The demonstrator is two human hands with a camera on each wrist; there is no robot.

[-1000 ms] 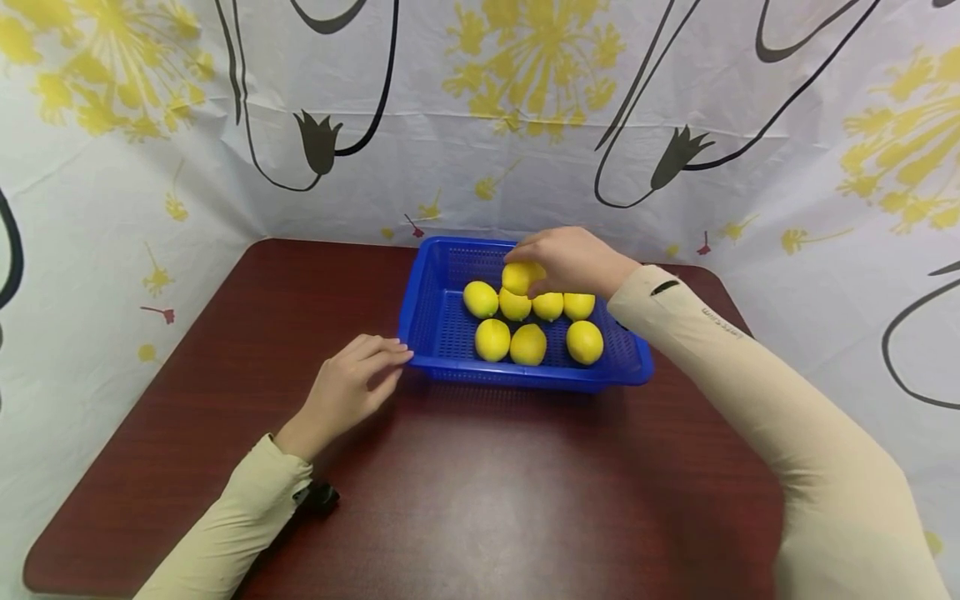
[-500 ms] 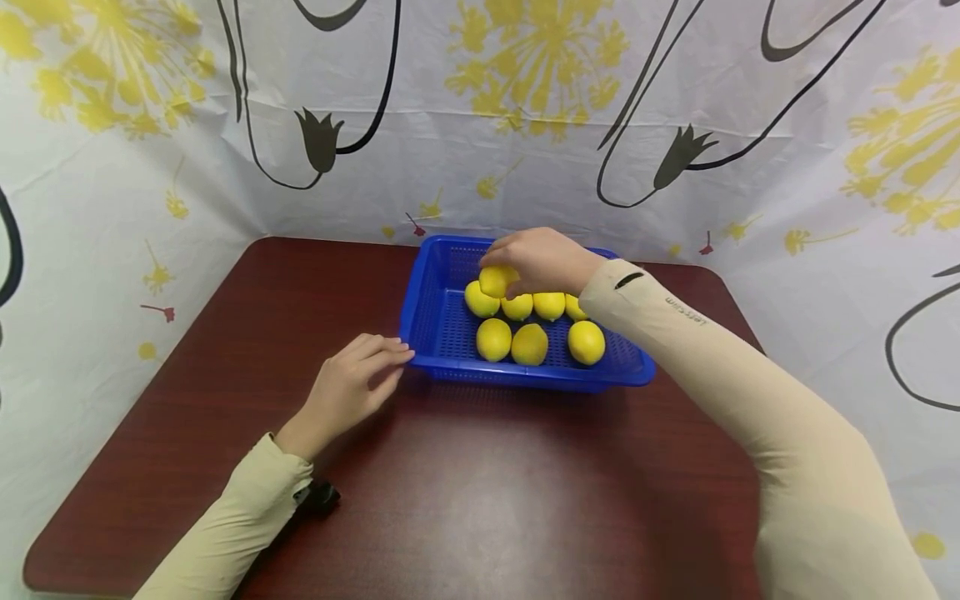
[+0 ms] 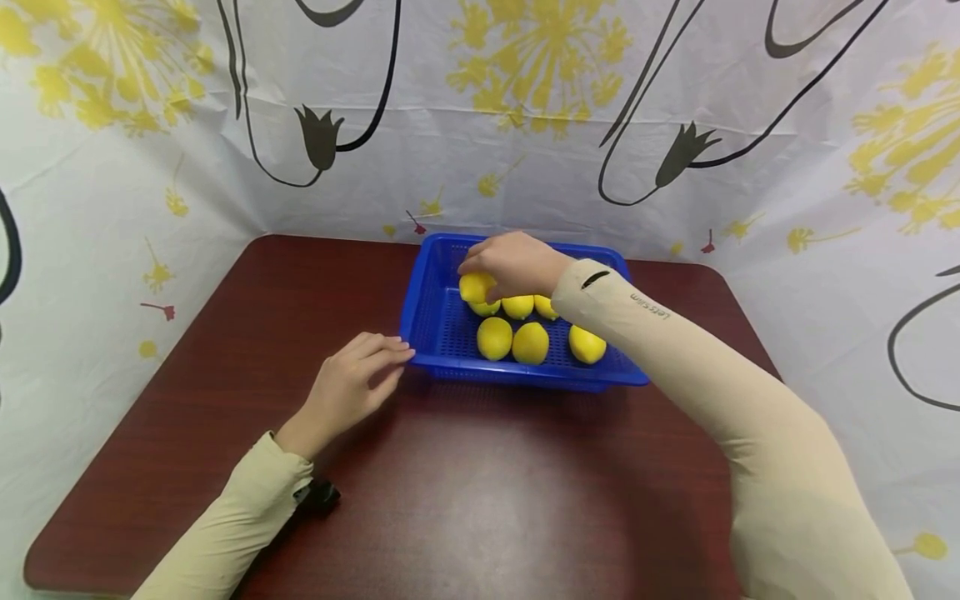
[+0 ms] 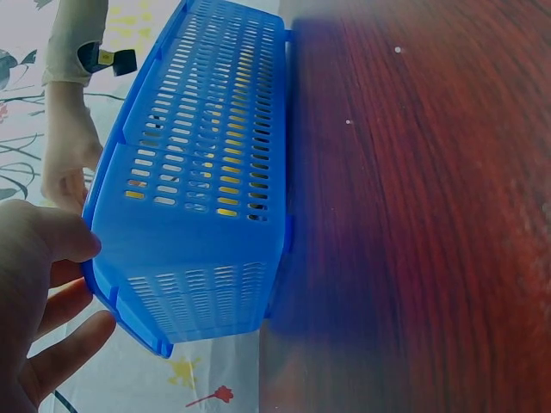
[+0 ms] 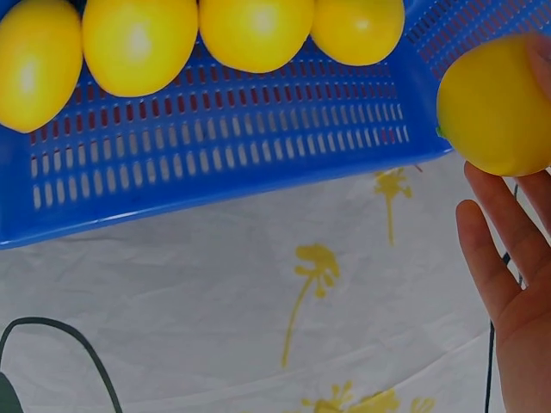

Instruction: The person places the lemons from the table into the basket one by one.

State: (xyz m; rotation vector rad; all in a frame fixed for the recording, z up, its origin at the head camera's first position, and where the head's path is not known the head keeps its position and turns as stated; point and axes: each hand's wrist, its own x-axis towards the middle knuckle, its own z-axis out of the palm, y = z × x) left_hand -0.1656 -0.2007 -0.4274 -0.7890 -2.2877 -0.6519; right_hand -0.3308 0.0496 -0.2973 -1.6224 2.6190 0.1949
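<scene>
My right hand [image 3: 513, 260] holds a yellow lemon [image 3: 475, 287] between thumb and fingers over the left part of a blue plastic basket [image 3: 420, 308]. In the right wrist view, the held lemon [image 5: 495, 107] shows beside the basket's end wall. Under and beside it lie several more lemons; the front ones include a left lemon [image 3: 494, 338], a middle lemon [image 3: 530, 343] and a right lemon [image 3: 587, 344]. The back row is partly hidden by my right hand and sleeve. My left hand [image 3: 352, 379] touches the basket's front left corner with loosely extended fingers.
The basket stands at the back of a dark red-brown table [image 3: 480, 483]. Behind and around it hangs a white flower-printed cloth [image 3: 480, 125]. A small black device [image 3: 321, 497] sits at my left wrist.
My right hand has moved left across the basket with the lemon, from above the middle of the back row to its left end. My left hand has stayed at the corner.
</scene>
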